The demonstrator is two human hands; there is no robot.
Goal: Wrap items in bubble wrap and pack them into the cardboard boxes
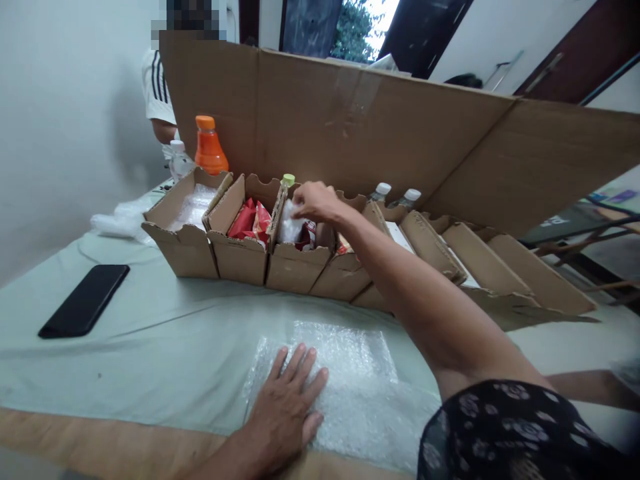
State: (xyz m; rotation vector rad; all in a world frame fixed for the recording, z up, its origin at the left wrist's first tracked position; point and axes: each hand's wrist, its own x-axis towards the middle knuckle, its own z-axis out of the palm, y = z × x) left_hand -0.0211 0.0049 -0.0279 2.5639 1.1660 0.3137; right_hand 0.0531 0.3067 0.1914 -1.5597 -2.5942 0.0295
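Our table (90, 430) lies under green cloth (165, 347), with a cardboard panel (425, 137) standing behind a row of boxes (190, 257) that presumably keeps contents sorted. On bubble wrap (365, 400) in front of the row, our left hand (290, 402) rests flat, fingers spread, apparently to steady the sheet; our right hand (317, 199) reaches into the third box (295, 270) from the left, fingers bent onto a white bag (289, 225), though we cannot tell whether they grip it.
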